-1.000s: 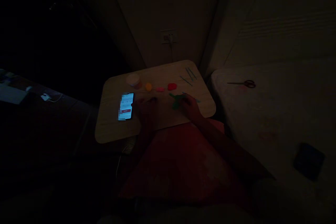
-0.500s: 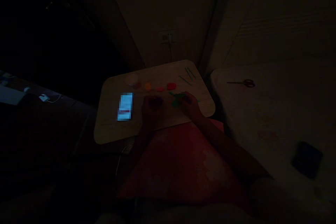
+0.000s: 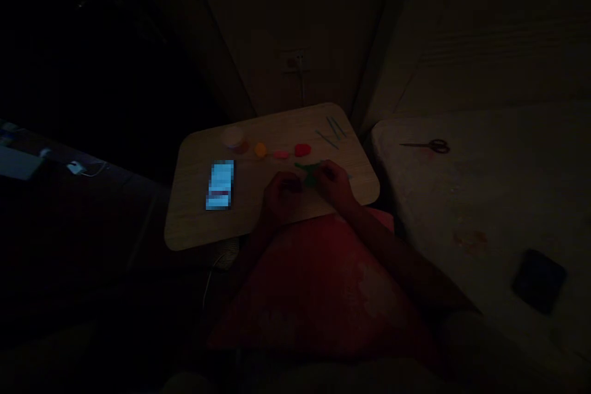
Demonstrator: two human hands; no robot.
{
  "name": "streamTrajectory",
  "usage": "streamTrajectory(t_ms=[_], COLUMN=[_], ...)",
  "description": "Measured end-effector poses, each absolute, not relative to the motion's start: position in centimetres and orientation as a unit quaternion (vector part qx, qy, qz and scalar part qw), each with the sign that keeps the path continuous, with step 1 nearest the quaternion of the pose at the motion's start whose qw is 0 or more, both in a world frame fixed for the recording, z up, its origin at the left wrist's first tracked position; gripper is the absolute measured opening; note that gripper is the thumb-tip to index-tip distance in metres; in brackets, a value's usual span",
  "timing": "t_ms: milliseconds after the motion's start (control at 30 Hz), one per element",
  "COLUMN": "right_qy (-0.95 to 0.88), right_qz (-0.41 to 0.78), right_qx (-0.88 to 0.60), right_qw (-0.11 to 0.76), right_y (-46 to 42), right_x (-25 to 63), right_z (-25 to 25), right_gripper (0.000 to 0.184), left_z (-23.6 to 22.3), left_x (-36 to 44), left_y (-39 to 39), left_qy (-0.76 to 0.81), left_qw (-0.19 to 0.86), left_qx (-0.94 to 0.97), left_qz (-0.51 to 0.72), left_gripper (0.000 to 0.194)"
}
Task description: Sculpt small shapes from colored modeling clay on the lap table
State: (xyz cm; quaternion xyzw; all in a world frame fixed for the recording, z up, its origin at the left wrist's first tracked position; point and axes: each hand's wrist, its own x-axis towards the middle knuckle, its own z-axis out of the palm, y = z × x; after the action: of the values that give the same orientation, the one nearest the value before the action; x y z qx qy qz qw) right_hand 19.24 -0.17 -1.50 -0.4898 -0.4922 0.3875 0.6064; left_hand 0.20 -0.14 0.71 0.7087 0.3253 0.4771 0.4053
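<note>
The right hand [image 3: 334,183] is pinching green clay [image 3: 309,173], seemingly part-shaped; I cannot tell the left hand's [image 3: 277,194] grip. Orange lump [image 3: 260,149], pink lump [image 3: 281,154] and red lump [image 3: 303,149] are lying unjoined.

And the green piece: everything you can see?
The green piece looks like modelling clay, a thin strand pointing left from a wider body. It is over the table, nearer than the red lump, the right hand apparently touching its right end, the left hand close by. Darkness hides whether it is lifted.
</note>
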Motion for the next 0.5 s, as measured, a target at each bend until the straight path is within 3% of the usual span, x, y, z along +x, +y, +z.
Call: streamTrajectory(t_ms=[200,500], right_qy=[-0.479,-0.492], right_qz=[0.383,0.371], right_qx=[-0.502,-0.498], right_qw=[0.610,0.610], right_y=[-0.10,-0.16], right_x=[19.08,19.07], right_z=[-1.59,-1.63], right_gripper=[0.022,0.018], left_z=[0.30,1.23], left_x=[0.37,0.53], left_y=[-0.61,-0.33], left_qy=[0.343,0.364], left_qw=[0.376,0.298], left_qx=[0.717,0.772], left_qz=[0.476,0.427], left_gripper=[0.041,0.030])
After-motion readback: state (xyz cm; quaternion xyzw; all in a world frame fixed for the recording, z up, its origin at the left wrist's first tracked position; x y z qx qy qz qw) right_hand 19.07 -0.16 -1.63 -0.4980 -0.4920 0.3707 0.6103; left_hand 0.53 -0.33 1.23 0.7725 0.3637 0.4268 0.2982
